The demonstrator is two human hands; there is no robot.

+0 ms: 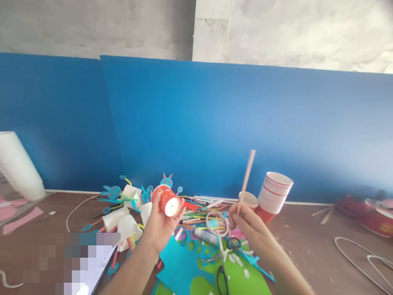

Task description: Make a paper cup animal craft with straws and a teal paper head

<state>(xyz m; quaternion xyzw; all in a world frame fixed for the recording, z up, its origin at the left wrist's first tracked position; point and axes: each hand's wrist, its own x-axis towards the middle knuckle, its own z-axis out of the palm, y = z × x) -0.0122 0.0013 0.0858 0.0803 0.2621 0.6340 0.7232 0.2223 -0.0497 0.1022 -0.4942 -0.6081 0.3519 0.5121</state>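
Red cup [165, 200] lies in the left hand [164, 221], raised over the worktop, tilted, white base turned down toward 4 o'clock. Left hand half open, palm up: thumb along the cup's near side, fingers spread past the base.

Clock positions taken from red cup, as seen in the head view:
- Between 2 and 3: stick [247, 174], pale, near upright, top leaning right. Right hand [245, 219] has its fingers closed round the lower end.
- 3: white-rimmed cup [249, 199] behind the stick; farther out, cup stack [274, 194].
- Near 4: tape roll [217, 224], glue tube [206, 236], then scissors [225, 256] with black handles, over green paper [245, 276].
- 5 to 6: blue paper [181, 264], cut edges.
- 8 to 9: white cups [128, 227] with blue paper pieces attached, some tipped over.
- 12: blue panel [184, 119].
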